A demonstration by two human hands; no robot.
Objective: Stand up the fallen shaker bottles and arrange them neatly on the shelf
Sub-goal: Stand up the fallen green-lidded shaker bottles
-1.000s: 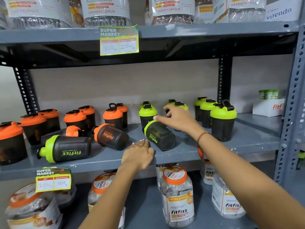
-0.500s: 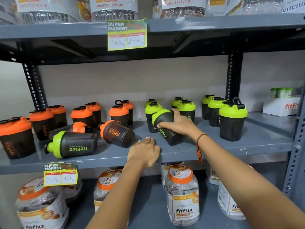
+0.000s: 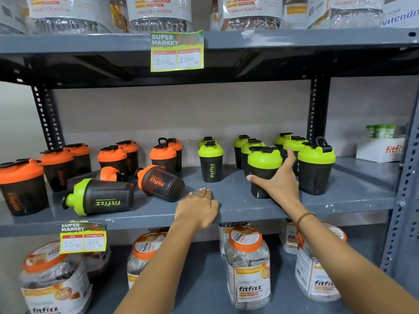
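Observation:
On the grey middle shelf (image 3: 238, 207) my right hand (image 3: 280, 184) grips a green-lidded black shaker (image 3: 263, 168) that stands upright, left of another upright green-lidded shaker (image 3: 316, 168). My left hand (image 3: 198, 208) rests flat on the shelf's front edge, holding nothing. Three shakers lie on their sides at the left: a green-lidded one (image 3: 102, 197), an orange-lidded one (image 3: 162, 183), and another orange-lidded one (image 3: 102, 175) behind them. Several orange-lidded shakers stand upright at the left and several green-lidded ones at the back right.
A white fitfizz box (image 3: 381, 149) with small green-capped bottles sits at the far right. Large jars (image 3: 248, 266) fill the shelf below and more stand on the shelf above. Price tags (image 3: 176, 52) hang from the shelf edges. A perforated post (image 3: 403, 200) bounds the right side.
My right hand has tipped the fallen green-lidded shaker upright and shifted it to the right, beside the front green shaker. My left hand has stayed on the shelf edge.

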